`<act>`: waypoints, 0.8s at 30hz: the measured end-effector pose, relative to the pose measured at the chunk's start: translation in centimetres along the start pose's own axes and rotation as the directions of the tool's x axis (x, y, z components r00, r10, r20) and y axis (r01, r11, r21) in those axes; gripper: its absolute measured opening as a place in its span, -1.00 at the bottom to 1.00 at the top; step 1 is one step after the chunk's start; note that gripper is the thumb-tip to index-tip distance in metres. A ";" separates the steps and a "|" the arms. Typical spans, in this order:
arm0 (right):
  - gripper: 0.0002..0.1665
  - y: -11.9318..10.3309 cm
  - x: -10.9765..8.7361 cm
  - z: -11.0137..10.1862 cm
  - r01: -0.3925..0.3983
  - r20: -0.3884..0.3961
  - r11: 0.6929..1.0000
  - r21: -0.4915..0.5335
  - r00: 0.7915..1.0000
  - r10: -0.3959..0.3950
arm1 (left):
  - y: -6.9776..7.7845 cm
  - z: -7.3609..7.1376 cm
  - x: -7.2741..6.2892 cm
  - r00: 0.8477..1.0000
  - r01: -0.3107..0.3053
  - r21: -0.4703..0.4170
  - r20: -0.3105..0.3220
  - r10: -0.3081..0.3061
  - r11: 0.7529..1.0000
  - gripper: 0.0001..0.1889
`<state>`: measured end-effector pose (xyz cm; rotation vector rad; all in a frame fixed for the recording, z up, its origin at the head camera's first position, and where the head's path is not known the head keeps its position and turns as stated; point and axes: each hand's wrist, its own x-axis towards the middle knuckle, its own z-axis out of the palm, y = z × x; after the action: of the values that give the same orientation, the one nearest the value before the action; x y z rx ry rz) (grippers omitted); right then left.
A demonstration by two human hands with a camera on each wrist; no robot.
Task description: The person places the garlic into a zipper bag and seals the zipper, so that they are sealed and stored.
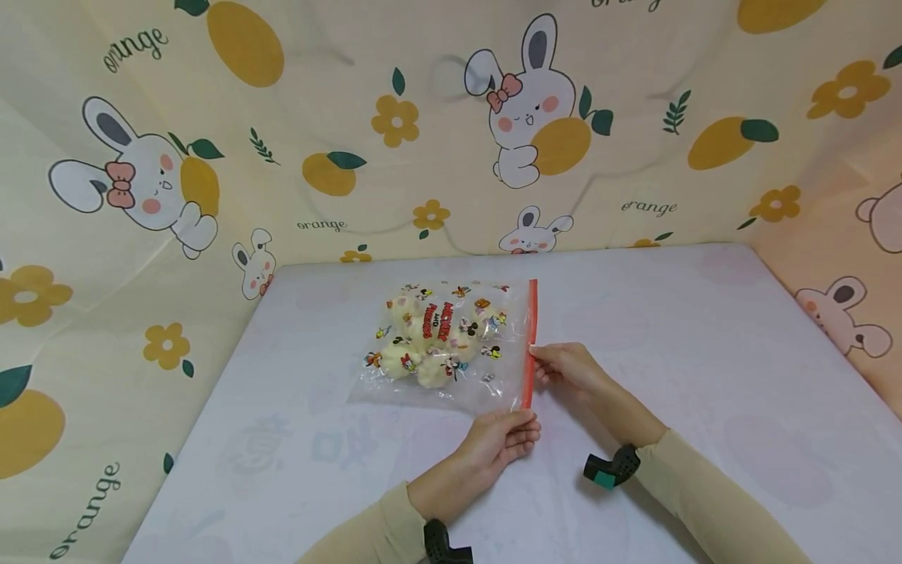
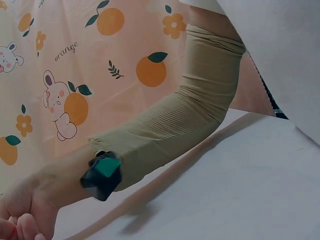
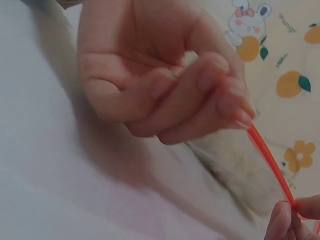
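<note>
A clear zip bag [image 1: 503, 384], printed with cartoon figures and red lettering, lies on the table. Several pale yellow round lumps [image 1: 433, 370] show through it; their kind is unclear. Its red closure strip [image 1: 532, 313] runs along the right side. My left hand [image 1: 496, 446] pinches the strip's near end, its other fingers curled. Farther up, my right hand [image 1: 571, 368] pinches the same strip between thumb and fingers. In the right wrist view the red strip stretches from the left hand [image 3: 165, 90] to the right hand's fingers [image 3: 285, 222].
A white cloth covers the table [image 1: 282, 486]. Behind it and at both sides hangs a curtain [image 1: 437, 63] printed with rabbits and oranges. Each wrist carries a small black camera [image 1: 623, 466] over a beige sleeve [image 1: 705, 486].
</note>
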<state>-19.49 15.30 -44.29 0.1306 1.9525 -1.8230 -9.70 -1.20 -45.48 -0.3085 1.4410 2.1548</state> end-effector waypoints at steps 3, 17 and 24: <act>-0.72 0.0 0.5 -0.2 -0.004 -0.006 1.000 0.022 1.000 0.004 | -0.1 0.0 0.0 1.000 0.005 -0.002 0.000 -0.005 1.000 -0.68; -0.67 -0.4 1.6 -0.3 -0.025 -0.047 0.999 -0.021 0.999 0.024 | 0.1 -0.1 -0.1 1.000 0.008 0.002 -0.002 -0.008 1.000 -0.67; -0.75 -0.7 1.8 -0.5 -0.019 -0.036 1.000 0.010 0.999 0.020 | 0.2 -0.2 -0.1 1.000 0.005 0.009 0.003 -0.005 1.000 -0.65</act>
<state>-21.47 15.27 -44.37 0.1866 1.9606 -1.8297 -9.73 -1.42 -45.37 -0.3055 1.4462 2.1434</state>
